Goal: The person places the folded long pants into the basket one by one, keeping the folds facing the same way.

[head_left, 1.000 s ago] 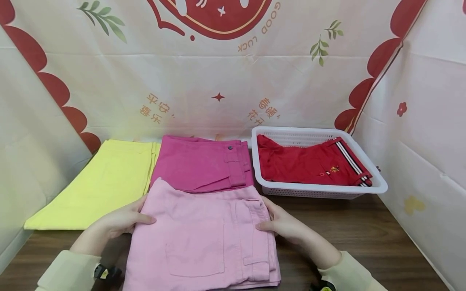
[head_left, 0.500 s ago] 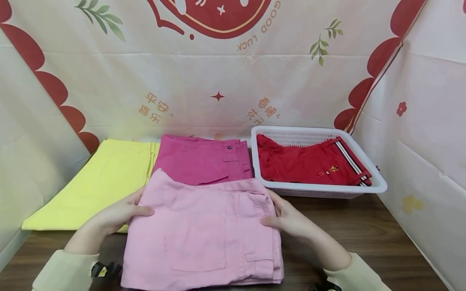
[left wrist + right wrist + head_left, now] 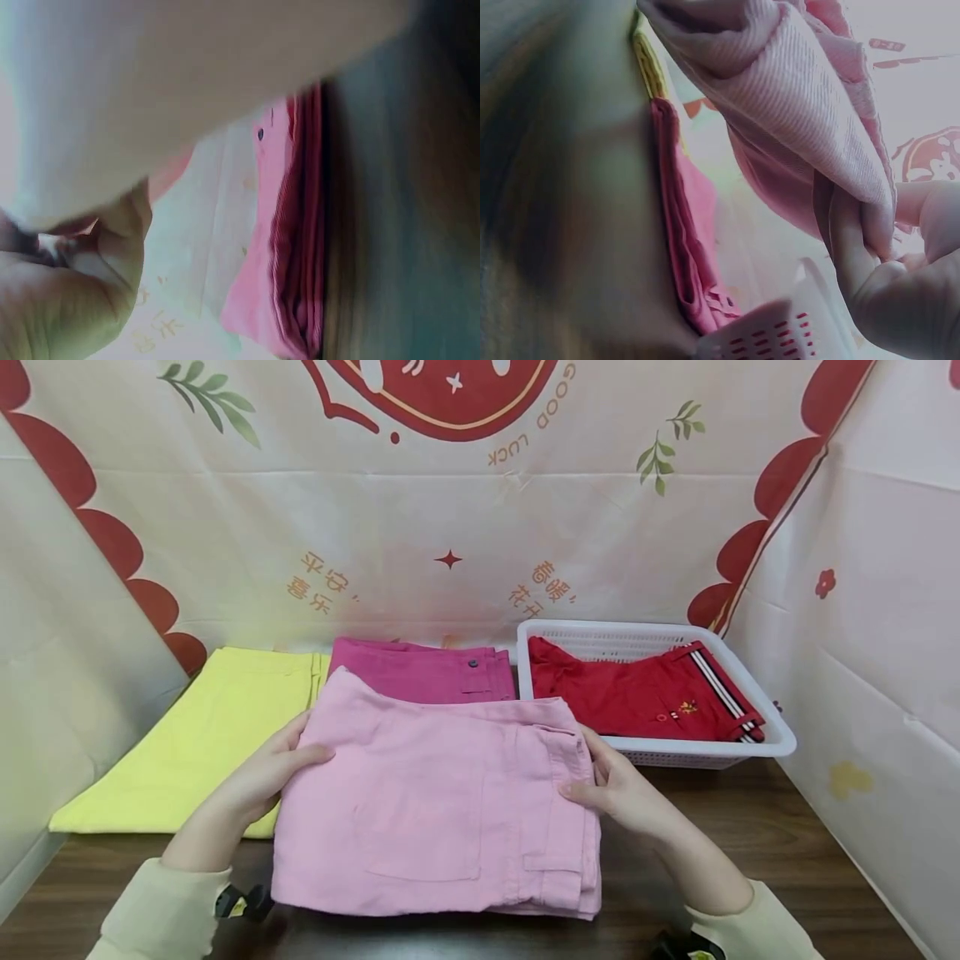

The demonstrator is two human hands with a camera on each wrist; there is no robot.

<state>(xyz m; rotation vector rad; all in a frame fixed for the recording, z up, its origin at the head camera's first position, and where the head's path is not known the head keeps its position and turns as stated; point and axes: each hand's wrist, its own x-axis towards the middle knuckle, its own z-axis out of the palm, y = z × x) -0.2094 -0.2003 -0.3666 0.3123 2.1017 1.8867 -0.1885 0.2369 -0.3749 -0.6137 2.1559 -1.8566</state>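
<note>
Folded light pink pants (image 3: 420, 802) hang between both hands, lifted above the table, as the right wrist view shows. My left hand (image 3: 273, 768) grips their left edge, thumb on top and the other fingers underneath, out of sight. On the waistband side my right hand (image 3: 618, 785) pinches the cloth; in the right wrist view its fingers (image 3: 847, 240) go beneath the fold. Just behind lie folded magenta pants (image 3: 405, 672), partly covered in the head view by the pink pair. Folded yellow pants (image 3: 187, 743) lie to the left, behind my left forearm.
At the back right stands a white plastic basket (image 3: 780, 739) holding red pants (image 3: 622, 693) with a striped waistband. Brown wooden table (image 3: 750, 835) shows at the front and right. Printed cloth walls (image 3: 450, 510) enclose the back and both sides.
Both hands have raised the pink pants and carried them away from me and slightly right. They now cover more of the magenta pants. The yellow pants and the basket have stayed put.
</note>
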